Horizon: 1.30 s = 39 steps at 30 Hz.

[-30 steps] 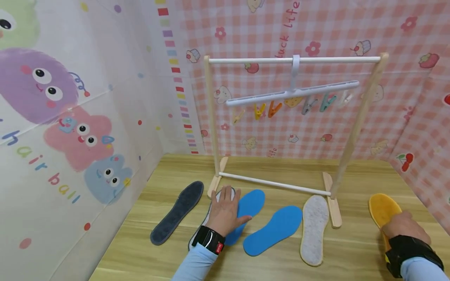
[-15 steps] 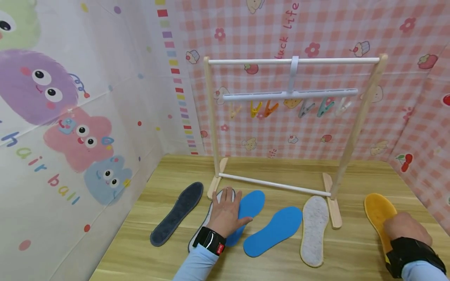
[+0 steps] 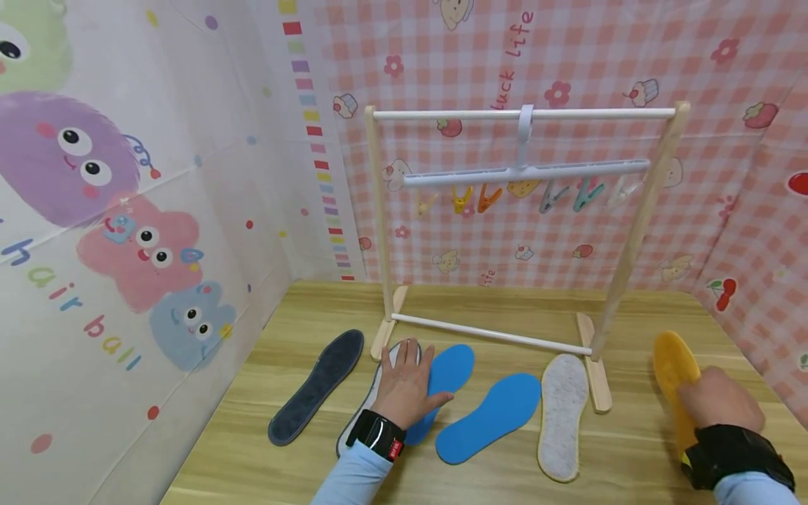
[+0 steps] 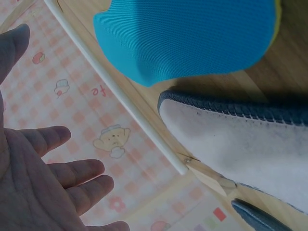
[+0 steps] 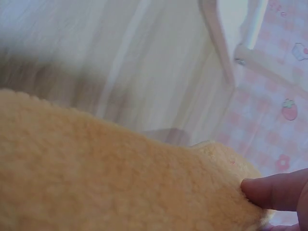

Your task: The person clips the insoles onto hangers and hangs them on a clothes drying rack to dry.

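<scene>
Since the earlier frame, the hanger (image 3: 454, 178) at upper center has swung a little, its right end now the higher one, and the yellow insole (image 3: 674, 361) at lower right has tipped up; the left hand (image 3: 405, 389) has barely shifted.

From the left, a dark insole (image 3: 318, 388) lies at lower left. Beside it, the left hand is spread, gripping nothing, over a white insole (image 4: 231, 144) with a dark edge and the first blue insole (image 3: 452, 369); whether it presses on them I cannot tell. A second blue insole (image 3: 489, 419) and a gray insole (image 3: 562, 417) lie flat at lower center. At lower right, the right hand (image 3: 722, 400) pinches the yellow insole, its thumb on the fuzzy face.

The step in hand looks like picking this insole up. The next move seems to call for a firm pinch, since it looks soft and may bend.
</scene>
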Tool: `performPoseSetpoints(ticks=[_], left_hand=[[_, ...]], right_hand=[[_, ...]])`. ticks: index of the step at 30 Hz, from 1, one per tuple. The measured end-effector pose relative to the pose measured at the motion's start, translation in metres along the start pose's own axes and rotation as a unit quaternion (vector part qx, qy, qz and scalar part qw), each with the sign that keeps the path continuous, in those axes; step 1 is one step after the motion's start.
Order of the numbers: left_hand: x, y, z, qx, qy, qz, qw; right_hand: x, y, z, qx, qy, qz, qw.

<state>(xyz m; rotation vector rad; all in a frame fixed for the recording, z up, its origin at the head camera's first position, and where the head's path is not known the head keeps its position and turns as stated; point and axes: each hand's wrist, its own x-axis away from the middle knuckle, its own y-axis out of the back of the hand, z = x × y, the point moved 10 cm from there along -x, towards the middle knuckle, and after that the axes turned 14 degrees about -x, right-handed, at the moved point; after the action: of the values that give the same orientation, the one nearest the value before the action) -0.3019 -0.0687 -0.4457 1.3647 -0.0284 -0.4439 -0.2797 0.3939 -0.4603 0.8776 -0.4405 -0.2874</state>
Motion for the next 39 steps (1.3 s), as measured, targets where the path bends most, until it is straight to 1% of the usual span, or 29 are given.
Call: performPoseSetpoints(ticks=[4,11,14,17,21,25,29,33,39], left_hand=[[0.0,-0.002,-0.001,0.002,0.001,0.005,1.0],[-0.002,-0.003,-0.002,0.006,0.001,0.013,0.9999],[-0.002,-0.003,-0.003,0.005,0.0,0.013,0.9999],[-0.002,-0.003,-0.003,0.004,-0.001,0.015,0.9999],[-0.002,-0.002,-0.004,0.003,-0.002,0.012,0.9999],[-0.001,-0.003,-0.004,0.005,-0.002,0.012,0.9999],[-0.001,-0.004,-0.004,0.01,-0.002,0.018,0.9998],[-0.001,-0.006,-0.005,0.014,-0.004,0.021,0.9997],[-0.002,-0.007,-0.006,0.011,-0.006,0.022,0.9997]], right_hand=[[0.001,-0.001,0.002,-0.003,-0.006,0.007,1.0],[0.005,-0.003,0.009,-0.001,-0.014,0.005,1.0],[0.005,-0.003,0.011,-0.002,-0.01,0.005,1.0],[0.006,-0.001,0.016,-0.005,0.004,0.001,1.0],[0.01,0.001,0.022,-0.017,0.021,-0.015,1.0],[0.019,0.004,0.031,-0.041,0.032,-0.038,0.998],[0.029,0.005,0.042,-0.069,0.054,-0.056,0.995],[0.038,0.004,0.052,-0.09,0.084,-0.065,0.99],[0.046,0.004,0.06,-0.096,0.095,-0.071,0.988]])
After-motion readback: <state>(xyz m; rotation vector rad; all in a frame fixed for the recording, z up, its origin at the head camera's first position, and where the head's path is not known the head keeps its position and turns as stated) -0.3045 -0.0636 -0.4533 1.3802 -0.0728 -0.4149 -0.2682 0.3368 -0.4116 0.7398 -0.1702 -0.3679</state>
